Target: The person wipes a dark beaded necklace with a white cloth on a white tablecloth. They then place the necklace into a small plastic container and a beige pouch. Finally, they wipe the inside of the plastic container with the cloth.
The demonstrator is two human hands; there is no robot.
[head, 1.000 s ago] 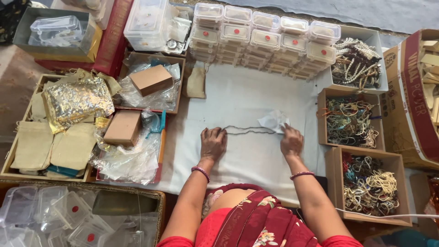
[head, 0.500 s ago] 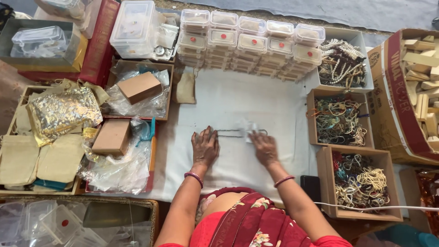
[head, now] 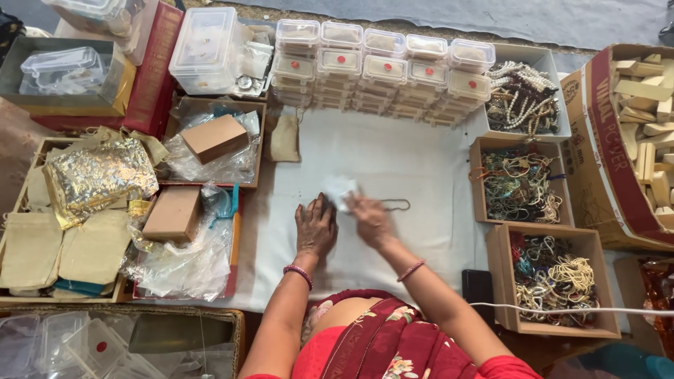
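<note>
My left hand (head: 316,226) lies flat, palm down, on the white cloth (head: 393,154), fingers pressing one end of a thin dark beaded necklace (head: 397,204). My right hand (head: 366,217) is blurred beside it, touching a small clear plastic pouch (head: 340,189) that lies at the necklace. A loop of the necklace sticks out to the right of my right hand. Whether the right fingers grip the pouch or the necklace is unclear from the blur.
Stacks of small clear lidded boxes (head: 379,74) line the far edge. Cardboard trays of beaded jewellery (head: 519,186) (head: 554,270) stand on the right. On the left are brown boxes (head: 214,137) (head: 172,214), plastic bags, cloth pouches (head: 31,249) and a gold foil bag (head: 98,175).
My hands have come together from wide apart. The necklace, stretched out straight a second ago, is now folded into a short loop, and the pouch has shifted left with my right hand.
</note>
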